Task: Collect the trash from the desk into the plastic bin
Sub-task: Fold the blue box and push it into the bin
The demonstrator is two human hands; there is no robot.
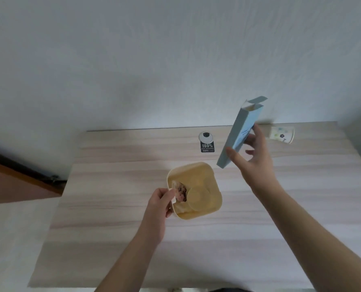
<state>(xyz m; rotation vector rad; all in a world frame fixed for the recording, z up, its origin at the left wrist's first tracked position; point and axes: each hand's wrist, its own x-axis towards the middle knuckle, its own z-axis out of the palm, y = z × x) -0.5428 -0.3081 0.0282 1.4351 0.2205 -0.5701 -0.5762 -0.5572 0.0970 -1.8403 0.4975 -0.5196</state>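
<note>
A cream plastic bin (pixel 205 173) stands mid-desk, with a crumpled wrapper (pixel 180 191) and a round pale lid (pixel 198 199) inside. My left hand (pixel 161 204) grips the bin's near-left rim. My right hand (pixel 254 157) holds a long light-blue carton (pixel 239 131) tilted in the air, its top flap open, just right of and above the bin. A paper cup (pixel 281 134) with a flower print lies on its side at the desk's back right, partly behind my right hand.
The wooden desk (pixel 116 186) meets a white wall at the back. A grey cable grommet (pixel 206 137) with a black sticker (pixel 207 147) sits behind the bin. A brown floor strip shows at the left.
</note>
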